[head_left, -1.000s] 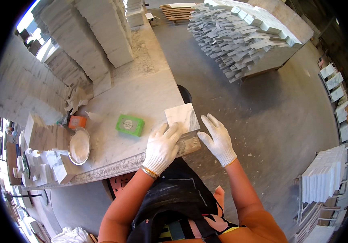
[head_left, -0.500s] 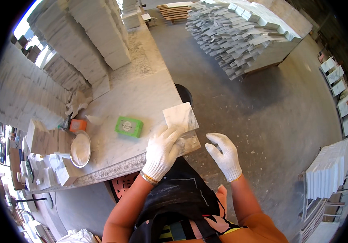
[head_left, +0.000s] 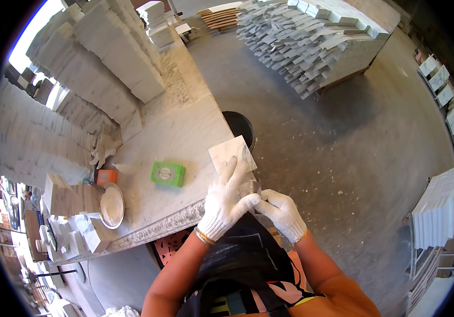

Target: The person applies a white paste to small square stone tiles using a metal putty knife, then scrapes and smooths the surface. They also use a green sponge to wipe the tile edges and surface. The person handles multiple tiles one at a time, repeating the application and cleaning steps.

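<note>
A square white marble tile (head_left: 227, 150) lies at the right corner of the stone-topped workbench. My left hand (head_left: 224, 197), in a white knitted glove, rests on it with fingers stretched and spread, its thumb out to the right. My right hand (head_left: 284, 214), gloved the same way, is closed by the bench corner, its fingertips against or very near the left thumb. Something small and greyish shows by those fingertips, too small to name. On the bench left of the tile are a green box (head_left: 168, 174) and a metal bowl of pale material (head_left: 112, 206).
Tall stacks of marble tiles (head_left: 116, 47) stand along the bench's far left. An orange box (head_left: 106, 177) sits behind the bowl. A black bucket (head_left: 239, 128) is beyond the bench edge. More marble is piled on the floor (head_left: 311, 47), and a rack of white slabs (head_left: 438, 208) stands right.
My right hand has moved left to meet my left hand's thumb, and its fingers have closed. My left hand's fingers have spread, with the thumb swung outward.
</note>
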Available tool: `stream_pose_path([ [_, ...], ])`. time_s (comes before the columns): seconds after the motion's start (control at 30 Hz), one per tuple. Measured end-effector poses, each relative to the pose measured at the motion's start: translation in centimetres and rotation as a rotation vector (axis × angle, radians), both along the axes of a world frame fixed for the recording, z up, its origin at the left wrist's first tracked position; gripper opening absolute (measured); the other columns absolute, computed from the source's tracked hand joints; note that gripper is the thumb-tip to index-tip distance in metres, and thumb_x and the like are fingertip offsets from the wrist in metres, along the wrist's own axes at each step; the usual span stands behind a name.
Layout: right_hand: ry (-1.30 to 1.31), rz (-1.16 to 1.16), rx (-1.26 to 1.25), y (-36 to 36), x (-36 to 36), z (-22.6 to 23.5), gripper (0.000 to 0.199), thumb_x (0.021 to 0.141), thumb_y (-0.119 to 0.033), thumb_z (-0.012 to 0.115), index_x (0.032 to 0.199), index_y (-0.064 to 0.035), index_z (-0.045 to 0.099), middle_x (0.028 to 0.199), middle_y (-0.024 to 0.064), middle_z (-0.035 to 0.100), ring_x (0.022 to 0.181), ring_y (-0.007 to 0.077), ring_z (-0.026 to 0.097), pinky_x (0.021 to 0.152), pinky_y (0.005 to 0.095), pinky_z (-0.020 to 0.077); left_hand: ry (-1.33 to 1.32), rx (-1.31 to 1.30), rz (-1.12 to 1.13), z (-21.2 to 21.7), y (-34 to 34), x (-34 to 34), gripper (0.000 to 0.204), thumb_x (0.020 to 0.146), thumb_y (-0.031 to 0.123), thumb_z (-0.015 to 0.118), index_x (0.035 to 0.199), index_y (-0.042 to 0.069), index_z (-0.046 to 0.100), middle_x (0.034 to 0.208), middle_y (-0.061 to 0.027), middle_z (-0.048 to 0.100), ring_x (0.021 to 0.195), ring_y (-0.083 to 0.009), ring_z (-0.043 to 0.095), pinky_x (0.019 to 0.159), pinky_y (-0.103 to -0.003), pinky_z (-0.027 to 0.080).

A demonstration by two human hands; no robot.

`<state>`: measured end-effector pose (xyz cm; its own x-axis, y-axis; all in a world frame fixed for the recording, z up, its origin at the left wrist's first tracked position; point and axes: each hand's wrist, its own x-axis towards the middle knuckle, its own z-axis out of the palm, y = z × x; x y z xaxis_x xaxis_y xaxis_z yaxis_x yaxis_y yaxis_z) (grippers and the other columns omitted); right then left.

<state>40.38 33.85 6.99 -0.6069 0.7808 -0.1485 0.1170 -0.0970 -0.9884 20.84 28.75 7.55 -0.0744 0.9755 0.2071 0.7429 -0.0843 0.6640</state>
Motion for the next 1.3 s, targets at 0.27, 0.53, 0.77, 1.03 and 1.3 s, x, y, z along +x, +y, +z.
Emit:
stream_pose_path([
  [0.27,-0.049,-0.248,-0.169,1.9,3.8,-1.3,0.027,0.103,-0.024,0.060,0.113,-0.0002,0.069,0.084,0.0068,0.071,0.074,0.0135,0.066,0.069,0.0280,0.0529,0.526,-0.098,0.162,-0.7,7.7,0.0,0.109,0.060,0.049,0.089,0.147,0.006,0.041,0.141,-0.0206,0.048,0.131,-0.0418,0.045,0.109,-0.054,0.037],
  [0.53,-0.058,-0.302,-0.154,1.3,3.5,-2.8,0.032,0.103,-0.023,0.061,0.124,-0.0001,0.068,0.083,0.0059,0.070,0.072,0.0121,0.065,0.068,0.0270,0.0531,0.256,-0.099,0.094,-1.0,6.9,-3.0,0.126,0.055,0.041,0.094,0.156,0.004,0.028,0.143,-0.0239,0.046,0.132,-0.0425,0.048,0.108,-0.053,0.042],
  [0.77,0.018,-0.189,-0.109,1.8,0.2,-0.5,0.039,0.100,-0.010,0.062,0.137,-0.0003,0.063,0.094,0.0070,0.071,0.081,0.0104,0.066,0.075,0.0263,0.0556,-0.052,0.006,0.327,-1.7,1.9,-4.6,0.145,0.052,0.041,0.097,0.161,-0.001,0.013,0.143,-0.0270,0.045,0.131,-0.0441,0.050,0.107,-0.051,0.046],
  [1.03,-0.009,0.102,0.159,4.0,-6.4,3.8,0.038,0.097,-0.005,0.067,0.135,-0.0033,0.065,0.112,0.0102,0.076,0.098,0.0146,0.070,0.084,0.0300,0.0563,-0.166,0.145,0.322,-2.9,-0.1,-5.5,0.144,0.054,0.056,0.095,0.159,-0.005,0.017,0.145,-0.0322,0.042,0.132,-0.0483,0.048,0.108,-0.051,0.046],
  [1.3,-0.036,0.267,0.402,4.8,-10.6,4.3,0.034,0.095,-0.007,0.069,0.128,-0.0037,0.069,0.117,0.0125,0.075,0.099,0.0180,0.072,0.089,0.0310,0.0553,-0.143,0.052,0.321,-3.3,-0.3,-6.5,0.150,0.046,0.051,0.100,0.159,-0.004,0.018,0.147,-0.0265,0.042,0.134,-0.0402,0.049,0.112,-0.043,0.044],
])
